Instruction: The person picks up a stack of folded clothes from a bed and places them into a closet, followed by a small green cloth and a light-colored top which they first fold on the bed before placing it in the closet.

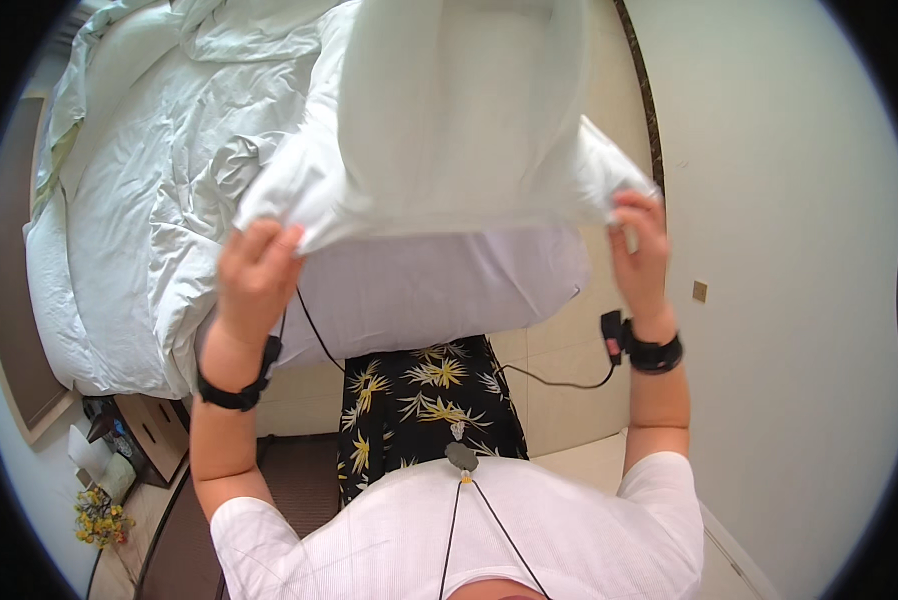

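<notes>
A white pillowcase (459, 120) hangs raised in front of me, smeared by motion, its body bulging up and away; whether a pillow fills it I cannot tell. My left hand (253, 272) pinches its near left corner, fingers closed on the cloth. At the near right corner my right hand (641, 245) grips the fabric between thumb and fingers. Just below the near edge lies a smooth, pale, padded shape with a rounded right end (439, 285), partly covered by the pillowcase.
A bed with a rumpled white duvet (139, 190) fills the left. A pale wall (789, 250) stands on the right, beyond a strip of tiled floor (569, 390). A wooden bedside cabinet (149, 430) and yellow flowers (102, 517) are at lower left. Black cables (559, 382) run from my wristbands.
</notes>
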Demonstrator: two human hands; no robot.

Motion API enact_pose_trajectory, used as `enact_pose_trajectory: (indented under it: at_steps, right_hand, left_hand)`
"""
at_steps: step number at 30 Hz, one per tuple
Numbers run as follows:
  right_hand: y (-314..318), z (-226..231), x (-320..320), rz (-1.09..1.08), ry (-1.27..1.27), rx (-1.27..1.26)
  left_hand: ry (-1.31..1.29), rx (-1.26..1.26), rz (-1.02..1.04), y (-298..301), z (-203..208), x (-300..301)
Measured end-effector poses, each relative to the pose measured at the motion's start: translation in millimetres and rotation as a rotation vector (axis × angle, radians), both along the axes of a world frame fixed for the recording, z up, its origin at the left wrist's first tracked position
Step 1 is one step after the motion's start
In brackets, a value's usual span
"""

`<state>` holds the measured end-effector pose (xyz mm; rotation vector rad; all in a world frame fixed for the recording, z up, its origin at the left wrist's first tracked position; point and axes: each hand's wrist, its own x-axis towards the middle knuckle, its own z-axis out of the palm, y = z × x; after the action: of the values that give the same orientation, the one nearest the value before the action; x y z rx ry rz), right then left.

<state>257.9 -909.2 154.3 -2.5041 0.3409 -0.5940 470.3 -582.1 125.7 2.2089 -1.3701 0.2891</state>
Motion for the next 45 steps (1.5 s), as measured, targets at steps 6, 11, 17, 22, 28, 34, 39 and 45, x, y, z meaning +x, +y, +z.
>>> enact_pose_trajectory:
  at_steps: [6,11,17,22,28,34,39,45]
  right_hand:
    - [40.9,-199.5,-62.5,-0.084,0.286,0.167]
    - [77.4,-285.9,-119.5,-0.138,0.547,0.072]
    - [102.7,-292.2,-138.6,-0.196,0.701,-0.075]
    - [132.0,-295.2,-108.2,-0.511,0.627,0.389]
    - [133.3,-311.5,-122.7,-0.544,0.681,0.536]
    - [123.3,-297.8,-124.7,-0.522,0.649,0.508]
    - [38.0,-323.0,-108.7,-0.943,0.238,0.458]
    - [-20.3,-324.6,-64.3,-1.008,0.419,0.422]
  left_hand:
    - [0.265,0.227,-0.054,22.8,-194.6,-66.3]
    - [0.403,0.517,-0.083,52.9,-281.7,-128.2]
    - [0.551,0.661,0.042,61.2,-281.6,-154.0]
    - [0.887,0.357,0.335,22.0,-282.7,-169.6]
    - [1.309,0.342,0.571,24.9,-319.9,-172.2]
    - [1.392,0.363,0.569,42.4,-313.7,-180.8]
    - [1.348,0.152,0.748,21.0,-299.1,-165.4]
    - [1.098,0.012,0.644,-32.4,-270.5,-119.4]
